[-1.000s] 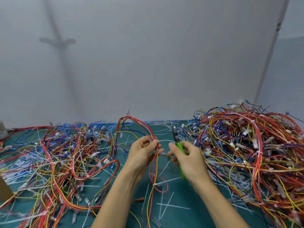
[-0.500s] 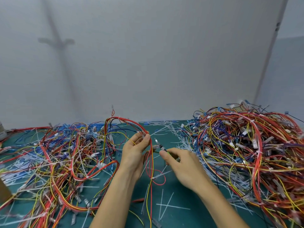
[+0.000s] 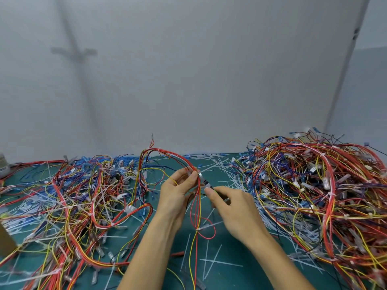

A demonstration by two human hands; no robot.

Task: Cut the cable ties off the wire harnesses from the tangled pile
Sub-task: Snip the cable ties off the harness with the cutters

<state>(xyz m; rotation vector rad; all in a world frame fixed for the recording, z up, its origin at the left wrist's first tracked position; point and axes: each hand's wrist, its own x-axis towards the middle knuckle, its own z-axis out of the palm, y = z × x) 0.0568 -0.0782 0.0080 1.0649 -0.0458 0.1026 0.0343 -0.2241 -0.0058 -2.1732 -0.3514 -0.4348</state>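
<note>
My left hand (image 3: 178, 193) pinches a wire harness (image 3: 167, 155) of red, yellow and black wires that arches up and left, then hangs down past my wrist. A white cable tie (image 3: 206, 226) still binds its lower strands. My right hand (image 3: 232, 208) grips a cutter (image 3: 206, 183) whose metal jaws point up-left and sit right against the wires at my left fingertips. The cutter's handle is mostly hidden in my palm. A tall tangled pile (image 3: 318, 185) of harnesses lies on the right.
A flatter spread of harnesses (image 3: 73, 201) covers the left of the green mat (image 3: 226, 275). Several cut white tie strips (image 3: 211, 260) litter the mat. A cardboard box corner (image 3: 6, 241) shows at the left edge. A grey wall stands behind.
My right hand swung the cutter from upright to pointing left, bringing its jaws to the wires. My left hand shifted slightly left and raised the harness loop.
</note>
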